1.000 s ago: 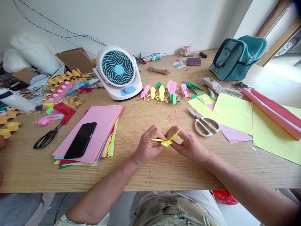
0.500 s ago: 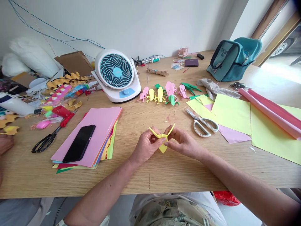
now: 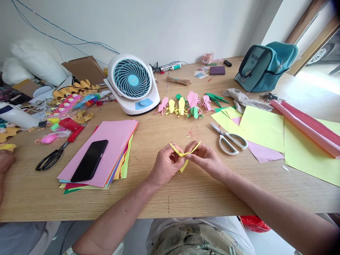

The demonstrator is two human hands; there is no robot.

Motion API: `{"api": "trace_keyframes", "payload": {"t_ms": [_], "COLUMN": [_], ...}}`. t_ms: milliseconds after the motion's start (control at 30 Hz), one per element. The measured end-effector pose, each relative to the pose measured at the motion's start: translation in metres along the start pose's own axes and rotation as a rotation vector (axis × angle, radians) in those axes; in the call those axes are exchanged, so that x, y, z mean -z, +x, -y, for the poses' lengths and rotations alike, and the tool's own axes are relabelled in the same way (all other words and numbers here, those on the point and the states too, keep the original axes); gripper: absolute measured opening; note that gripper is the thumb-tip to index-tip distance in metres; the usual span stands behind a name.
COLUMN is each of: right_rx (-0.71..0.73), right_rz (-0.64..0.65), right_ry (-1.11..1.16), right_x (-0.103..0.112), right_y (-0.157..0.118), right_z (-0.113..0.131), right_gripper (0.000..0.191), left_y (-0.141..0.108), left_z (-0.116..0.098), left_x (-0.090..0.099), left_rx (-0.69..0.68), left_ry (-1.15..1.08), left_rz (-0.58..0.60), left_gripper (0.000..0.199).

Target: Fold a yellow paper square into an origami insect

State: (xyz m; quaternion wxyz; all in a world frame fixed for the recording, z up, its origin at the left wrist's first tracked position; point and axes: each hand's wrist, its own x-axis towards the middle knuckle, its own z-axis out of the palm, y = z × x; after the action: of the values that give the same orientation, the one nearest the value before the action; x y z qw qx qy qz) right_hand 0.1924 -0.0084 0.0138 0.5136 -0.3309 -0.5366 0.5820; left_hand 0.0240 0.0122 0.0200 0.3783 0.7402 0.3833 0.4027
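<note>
Between my hands is a small yellow folded-paper figure (image 3: 183, 167), with two narrow strips spreading up in a V and a pointed flap below. My left hand (image 3: 166, 163) pinches its left side between thumb and fingers. On the other side, my right hand (image 3: 205, 159) grips the fold with thumb and fingers closed. Part of the paper is hidden behind the fingertips. Beyond the hands stands a row of folded-paper figures in pink, yellow and green, among them a pink one (image 3: 193, 99). White-handled scissors (image 3: 228, 139) lie to the right of my hands.
At left, a black phone (image 3: 89, 161) rests on a stack of coloured paper (image 3: 117, 132), near black-handled scissors (image 3: 53, 158). A fan (image 3: 143, 103) stands behind. Yellow sheets (image 3: 262, 124) and a teal bag (image 3: 261, 67) are at right. Another person's hand (image 3: 5, 161) shows at far left.
The yellow paper has tilted and its lower flap shows narrower now. My right thumb has shifted up onto the centre fold. At far left the other person's hand has moved slightly.
</note>
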Motion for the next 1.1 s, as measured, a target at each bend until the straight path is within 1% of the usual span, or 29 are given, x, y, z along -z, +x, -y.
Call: {"api": "trace_keyframes", "payload": {"t_ms": [167,267,333,400,500,567,633,733,833,933,1100], "right_rx": [-0.005,-0.005,0.006,-0.002,-0.048,-0.073,-0.103,-0.129,-0.129,-0.116,-0.085], "right_rz": [-0.039,-0.037,-0.02,0.018,0.069,0.053,0.035,0.019,0.011,0.0,0.01], "right_ry": [-0.042,-0.06,-0.058,-0.015,0.078,0.077,0.03,-0.03,-0.061,-0.08,-0.081], "right_x": [0.003,0.005,0.005,0.005,0.004,0.003,0.003,0.002,0.001,0.003,0.005], "right_y": [-0.001,-0.002,-0.002,-0.001,0.002,0.003,0.004,0.003,0.003,0.003,0.003], "right_z": [0.002,0.005,0.005,0.001,-0.013,-0.022,-0.027,-0.024,-0.019,-0.019,-0.024], "right_gripper": [0.029,0.031,0.03,0.03,0.036,0.036,0.037,0.04,0.042,0.041,0.036], "left_y": [0.002,0.003,0.003,0.003,0.002,0.002,0.002,0.001,0.002,0.003,0.003], "left_z": [0.002,0.003,0.003,0.003,0.005,0.006,0.007,0.008,0.007,0.005,0.003], "left_x": [0.0,0.0,0.0,0.0,0.0,0.0,0.0,0.0,0.0,0.001,0.005], "left_rx": [0.05,0.09,0.097,0.103,0.153,0.188,0.203,0.198,0.176,0.158,0.066], "left_ry": [-0.048,-0.107,-0.137,-0.169,-0.26,-0.321,-0.35,-0.342,-0.319,-0.318,-0.239], "left_rz": [0.036,0.07,0.057,0.02,-0.012,-0.001,0.016,0.009,-0.021,-0.029,-0.042], "left_gripper": [0.021,0.02,0.02,0.022,0.024,0.026,0.028,0.03,0.029,0.028,0.024]}}
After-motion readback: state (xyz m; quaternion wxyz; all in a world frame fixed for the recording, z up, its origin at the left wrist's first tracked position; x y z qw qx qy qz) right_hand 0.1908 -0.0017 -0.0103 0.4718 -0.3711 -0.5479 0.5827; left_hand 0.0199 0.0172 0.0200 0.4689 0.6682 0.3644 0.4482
